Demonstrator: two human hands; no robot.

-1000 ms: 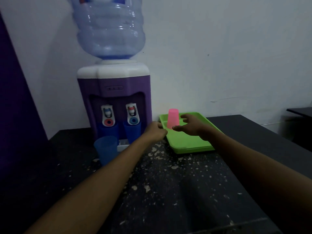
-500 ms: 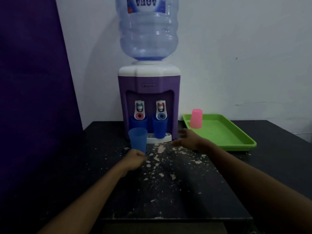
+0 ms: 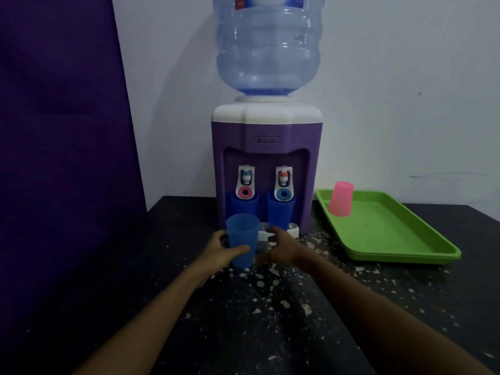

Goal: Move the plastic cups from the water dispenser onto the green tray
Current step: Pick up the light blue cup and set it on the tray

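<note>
A light blue cup [image 3: 241, 239] stands upright in front of the purple water dispenser [image 3: 266, 147]. My left hand [image 3: 220, 251] wraps around its lower half. My right hand [image 3: 280, 249] is just right of the cup with fingers apart; whether it touches the cup is unclear. Two darker blue cups, the left cup [image 3: 243, 207] and the right cup [image 3: 280, 212], stand under the taps. A pink cup [image 3: 341, 198] sits upside down at the far left corner of the green tray [image 3: 392, 236].
The dark table [image 3: 270, 320] is speckled with white flecks. A purple panel [image 3: 62, 131] stands on the left. A large water bottle [image 3: 267, 44] tops the dispenser. The white wall is behind.
My right hand left the pink cup on the tray and came over to the light blue cup. My left hand moved up and closed around that cup. The camera turned left.
</note>
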